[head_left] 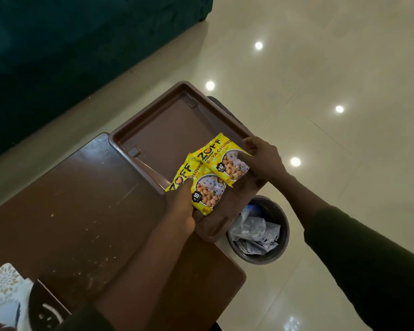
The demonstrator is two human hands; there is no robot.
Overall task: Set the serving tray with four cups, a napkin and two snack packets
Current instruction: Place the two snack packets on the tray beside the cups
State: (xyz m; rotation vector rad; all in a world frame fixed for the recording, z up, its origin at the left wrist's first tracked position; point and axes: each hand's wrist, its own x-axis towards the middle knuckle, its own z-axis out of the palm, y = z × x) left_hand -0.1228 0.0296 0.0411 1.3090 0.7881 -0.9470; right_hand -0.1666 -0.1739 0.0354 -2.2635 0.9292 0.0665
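A brown plastic serving tray (163, 126) rests on the right end of a dark wooden table, partly overhanging its edge. Two yellow soya-chunk snack packets lie side by side in the tray's near corner. My left hand (181, 206) grips the nearer snack packet (206, 191) at its left edge. My right hand (261, 161) pinches the farther snack packet (221, 157) at its right edge, over the tray's rim. No cups are in view. A white patterned napkin (3, 286) shows at the bottom left corner of the table.
The wooden table (77, 206) is scratched and dusty. A round waste bin (261, 231) with crumpled wrappers stands on the tiled floor just right of the table. A dark green sofa (69, 48) fills the upper left.
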